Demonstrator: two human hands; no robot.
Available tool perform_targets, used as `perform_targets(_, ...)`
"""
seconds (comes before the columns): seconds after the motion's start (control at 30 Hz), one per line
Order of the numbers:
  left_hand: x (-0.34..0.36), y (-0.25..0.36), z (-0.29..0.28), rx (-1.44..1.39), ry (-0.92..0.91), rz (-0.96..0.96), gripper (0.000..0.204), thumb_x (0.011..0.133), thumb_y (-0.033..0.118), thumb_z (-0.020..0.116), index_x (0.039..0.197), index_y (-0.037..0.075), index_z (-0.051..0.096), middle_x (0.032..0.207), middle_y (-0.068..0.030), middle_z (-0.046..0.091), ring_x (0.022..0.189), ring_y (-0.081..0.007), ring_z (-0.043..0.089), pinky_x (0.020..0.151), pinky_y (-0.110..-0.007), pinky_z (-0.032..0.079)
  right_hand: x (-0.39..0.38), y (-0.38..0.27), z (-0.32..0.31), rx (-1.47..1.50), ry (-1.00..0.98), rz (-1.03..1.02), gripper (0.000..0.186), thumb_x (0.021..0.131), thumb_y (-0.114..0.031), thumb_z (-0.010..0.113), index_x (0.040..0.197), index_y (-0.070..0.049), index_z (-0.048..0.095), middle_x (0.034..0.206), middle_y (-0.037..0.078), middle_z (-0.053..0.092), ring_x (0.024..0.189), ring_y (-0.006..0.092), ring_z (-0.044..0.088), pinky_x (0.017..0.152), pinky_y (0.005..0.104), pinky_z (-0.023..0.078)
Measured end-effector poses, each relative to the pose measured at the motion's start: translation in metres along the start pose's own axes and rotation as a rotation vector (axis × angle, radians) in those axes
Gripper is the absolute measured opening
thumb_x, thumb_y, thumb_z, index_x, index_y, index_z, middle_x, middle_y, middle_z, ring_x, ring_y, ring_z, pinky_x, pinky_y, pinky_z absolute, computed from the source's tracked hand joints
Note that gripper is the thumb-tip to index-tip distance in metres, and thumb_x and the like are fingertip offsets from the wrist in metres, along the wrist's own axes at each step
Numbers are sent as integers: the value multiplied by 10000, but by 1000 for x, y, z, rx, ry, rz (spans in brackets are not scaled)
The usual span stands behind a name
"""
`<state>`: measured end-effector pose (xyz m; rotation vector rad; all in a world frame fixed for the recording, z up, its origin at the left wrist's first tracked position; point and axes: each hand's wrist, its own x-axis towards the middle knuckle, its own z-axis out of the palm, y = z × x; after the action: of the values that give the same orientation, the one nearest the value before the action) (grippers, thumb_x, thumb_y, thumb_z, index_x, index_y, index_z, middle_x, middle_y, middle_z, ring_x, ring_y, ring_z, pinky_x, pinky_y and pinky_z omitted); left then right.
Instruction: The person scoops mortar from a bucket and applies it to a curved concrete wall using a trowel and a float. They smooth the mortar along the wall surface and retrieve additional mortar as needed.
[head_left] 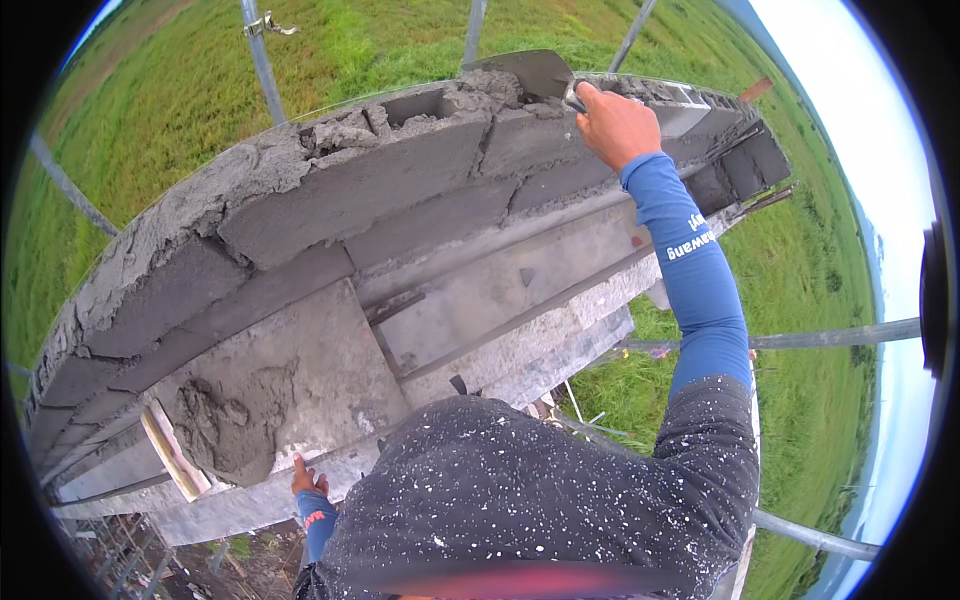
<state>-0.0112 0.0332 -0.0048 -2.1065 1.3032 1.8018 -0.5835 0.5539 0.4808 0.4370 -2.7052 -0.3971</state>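
Observation:
My right hand (618, 125) is closed around the handle of a trowel (545, 72). Its broad metal blade lies against wet grey mortar (490, 92) on top of a concrete block wall (360, 190). Rough mortar also coats the wall's top further left, around the open block cavities. My left hand (309, 477) is low at the near edge of a flat mortar board (335, 350), one finger stretched out and the others partly bent; it holds nothing that I can see. Beside it on the board sits a heap of wet mortar (230, 430).
Scaffold planks (520, 370) run along the wall on my side. Metal scaffold poles (840, 333) stand to the right, and more uprights (262, 62) rise beyond the wall. A wooden strip (172, 450) borders the mortar board. Grass (190, 100) lies far below.

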Motion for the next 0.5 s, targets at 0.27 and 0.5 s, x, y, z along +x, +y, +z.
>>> perform_targets(0.27,8,-4,-1,1,54,-46,1040,728,819,759,1498,168,505,1461,-121,558,877,-280,649,599,-379,489,8,45,10,-196,320,-234,201,944,-281,711,1118,-232,623,940,17,668,929,238,704,794,414,513)
perform_targets(0.5,2,1,1,53,99,-54,1016,765,809,736,1491,135,509,1429,-126,578,843,-275,639,594,-382,484,-60,91,21,1,104,-1,262,936,-391,700,1007,-151,623,904,87,687,834,335,698,694,477,548)
